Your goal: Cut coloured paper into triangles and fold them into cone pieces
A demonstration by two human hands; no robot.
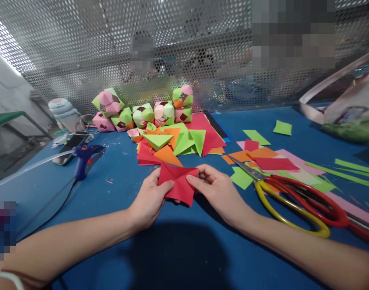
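Observation:
A small red paper square (180, 187) with crease lines is held up above the blue table between both hands. My left hand (152, 193) pinches its left side, thumb on top and fingers mostly hidden beneath. My right hand (216, 187) grips the right edge, its thumb pressing on the upper face near the corner. Just behind the paper lies a pile of folded paper pieces in green, orange and red, including a green folded triangle (158, 141) and an orange piece (168, 155).
Scissors (293, 201) with red and yellow handles lie at right by paper scraps (275, 164). A blue glue gun (83, 159), a phone (71, 149) and a bottle (63, 114) are at left. Folded paper balls (144, 116) line the perforated metal panel (112, 52). A bag (350, 104) stands far right.

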